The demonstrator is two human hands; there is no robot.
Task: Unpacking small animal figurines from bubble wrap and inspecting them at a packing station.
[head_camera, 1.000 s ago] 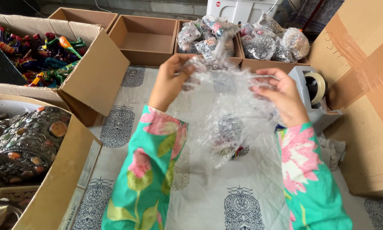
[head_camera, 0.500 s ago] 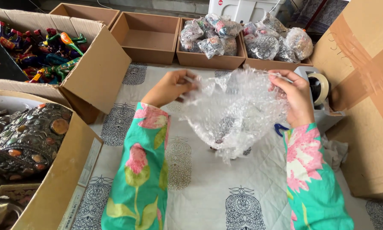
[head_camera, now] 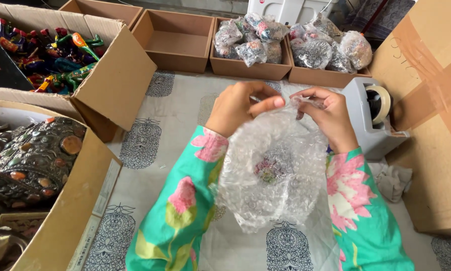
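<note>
Both hands hold up a sheet of clear bubble wrap (head_camera: 273, 175) gathered into a hanging pouch over the printed cloth. My left hand (head_camera: 238, 108) pinches its top edge from the left, and my right hand (head_camera: 326, 118) pinches it from the right, fingertips nearly meeting. A small colourful object (head_camera: 269, 169) shows dimly through the wrap near the middle of the pouch. The green floral sleeves cover both forearms below the hands.
A grey tape dispenser (head_camera: 373, 118) stands right of my right hand. Behind are an empty cardboard box (head_camera: 177, 42) and two boxes of wrapped bundles (head_camera: 250, 40). At left sit a box of bright painted figures (head_camera: 49, 55) and a box with a studded dark bag (head_camera: 32, 155).
The hands have come together, closing the wide-spread bubble wrap into a narrow pouch around the small object, which now hangs lower and nearer me.
</note>
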